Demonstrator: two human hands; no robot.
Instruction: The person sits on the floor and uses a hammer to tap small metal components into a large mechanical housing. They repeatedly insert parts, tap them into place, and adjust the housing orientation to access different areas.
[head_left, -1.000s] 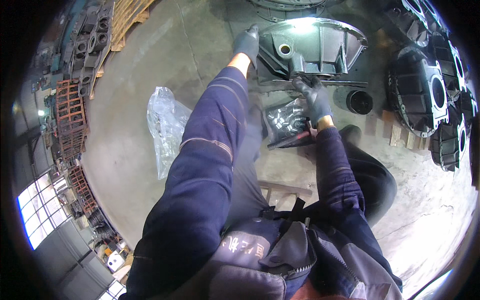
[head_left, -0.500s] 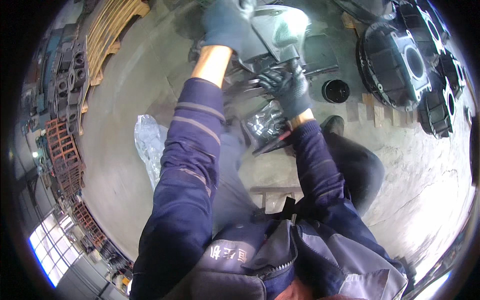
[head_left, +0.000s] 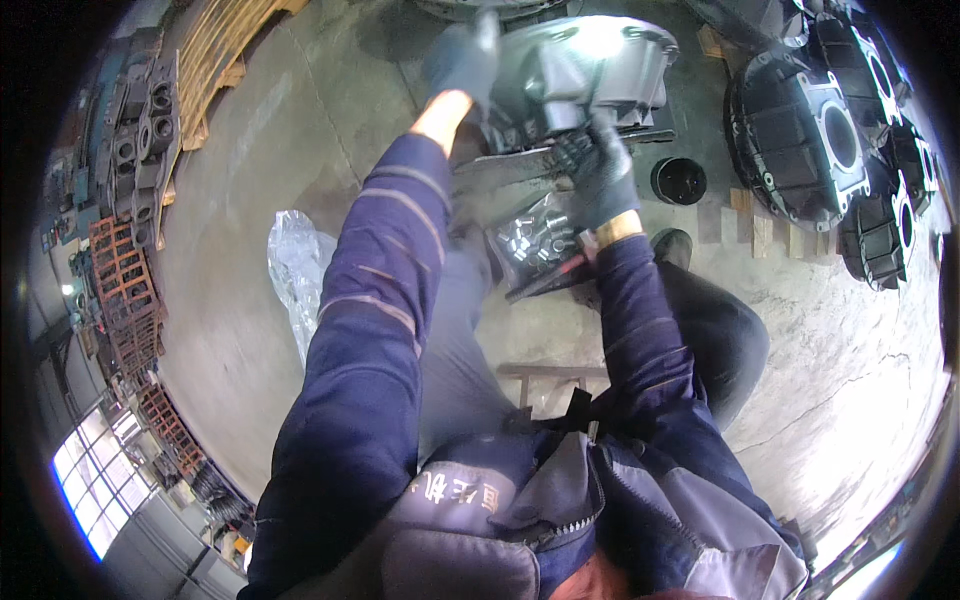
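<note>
A dark grey cast metal housing (head_left: pixel 590 75) stands tilted on the floor in front of me, light glaring off its upper side. At its left edge is my left hand (head_left: pixel 462 65), in a dark glove, thumb pointing up; motion smears it and its fingers are hidden. My right hand (head_left: pixel 605 178), also gloved, grips the near lower part of the housing, thumb up against a protruding boss and fingers curled to the left beneath. Just below that hand lies a clear plastic bag (head_left: pixel 535 240) of small silvery metal parts, beside a dark tool with a red part (head_left: pixel 572 265).
A black round cup (head_left: pixel 678 181) stands right of my right hand. More large housings (head_left: pixel 800 140) rest on wooden blocks farther right. Crumpled clear plastic (head_left: pixel 297 275) lies left on the concrete floor. Wooden pallets (head_left: pixel 225 60) and orange racks (head_left: pixel 125 290) line the left side.
The housing has turned and tipped, now showing a wider, rounded side. My right hand has shifted slightly right, its fingers less spread; my left hand has moved a little down and right.
</note>
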